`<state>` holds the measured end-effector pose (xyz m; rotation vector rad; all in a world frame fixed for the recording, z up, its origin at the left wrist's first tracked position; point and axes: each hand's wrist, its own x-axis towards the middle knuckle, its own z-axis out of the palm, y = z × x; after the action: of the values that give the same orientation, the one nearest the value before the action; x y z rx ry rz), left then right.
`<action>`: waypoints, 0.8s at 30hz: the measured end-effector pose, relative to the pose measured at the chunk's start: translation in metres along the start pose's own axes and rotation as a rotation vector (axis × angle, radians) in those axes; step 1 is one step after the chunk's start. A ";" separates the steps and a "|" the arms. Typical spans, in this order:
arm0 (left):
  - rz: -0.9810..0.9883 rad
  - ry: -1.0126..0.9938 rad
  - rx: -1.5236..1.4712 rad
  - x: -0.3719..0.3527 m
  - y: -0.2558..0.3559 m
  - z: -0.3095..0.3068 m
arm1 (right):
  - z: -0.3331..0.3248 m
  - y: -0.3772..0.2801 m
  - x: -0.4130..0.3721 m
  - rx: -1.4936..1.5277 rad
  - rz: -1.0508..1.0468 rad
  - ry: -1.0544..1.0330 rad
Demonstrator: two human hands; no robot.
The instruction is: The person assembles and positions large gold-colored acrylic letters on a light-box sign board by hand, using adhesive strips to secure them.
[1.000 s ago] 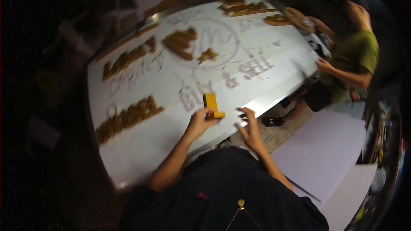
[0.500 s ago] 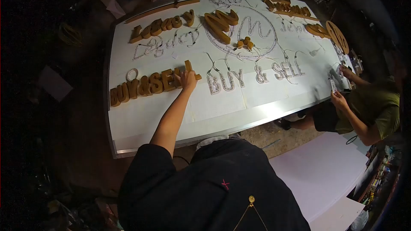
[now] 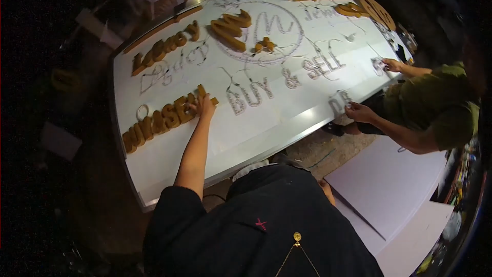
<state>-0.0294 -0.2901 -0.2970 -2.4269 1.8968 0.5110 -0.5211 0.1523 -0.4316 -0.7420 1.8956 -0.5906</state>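
My left hand (image 3: 206,107) is at the right end of a row of thick brown letters (image 3: 163,120), with its fingers around the last letter, a brown L (image 3: 202,93). Motion blurs the fingertips. At the right side of my black shirt, a small part of my right hand (image 3: 328,193) shows; its fingers are hidden. Right of my left hand, wired clear letters reading BUY & SELL (image 3: 251,96) lie on the white board (image 3: 246,141).
A co-worker in a green shirt (image 3: 435,100) stands at the right, holding clear letter pieces (image 3: 339,101). Brown Legacy letters (image 3: 166,46), a large brown M (image 3: 230,31) and a white ring (image 3: 142,112) lie on the board. A pale sheet (image 3: 389,179) is at lower right.
The view has turned, shifting the board leftward. My left hand remains at the brown L. My right hand has come into view. The co-worker's nearer hand has moved left with a clear piece.
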 end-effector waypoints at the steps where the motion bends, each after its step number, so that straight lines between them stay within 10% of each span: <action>1: 0.029 -0.004 0.001 -0.004 0.004 0.001 | -0.006 -0.040 -0.016 -0.205 0.104 0.036; 7: 0.237 0.408 -0.068 -0.065 0.029 -0.005 | -0.016 -0.052 -0.037 -0.179 0.170 0.062; 14: 0.475 0.145 -0.188 -0.171 0.072 0.028 | -0.005 -0.008 -0.024 -0.332 0.145 -0.041; 16: 0.592 0.080 -0.303 -0.192 0.081 0.034 | 0.003 0.017 -0.015 -0.486 -0.147 -0.052; 19: 0.696 -0.060 -0.355 -0.209 0.086 0.042 | 0.010 -0.067 -0.049 -0.086 0.219 0.045; 24: 0.848 -0.223 -0.246 -0.214 0.081 0.043 | 0.017 0.008 -0.024 -0.110 0.172 -0.011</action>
<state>-0.1611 -0.1011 -0.2659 -1.4381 2.8038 1.0199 -0.4990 0.1734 -0.4288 -0.6422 1.9704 -0.3772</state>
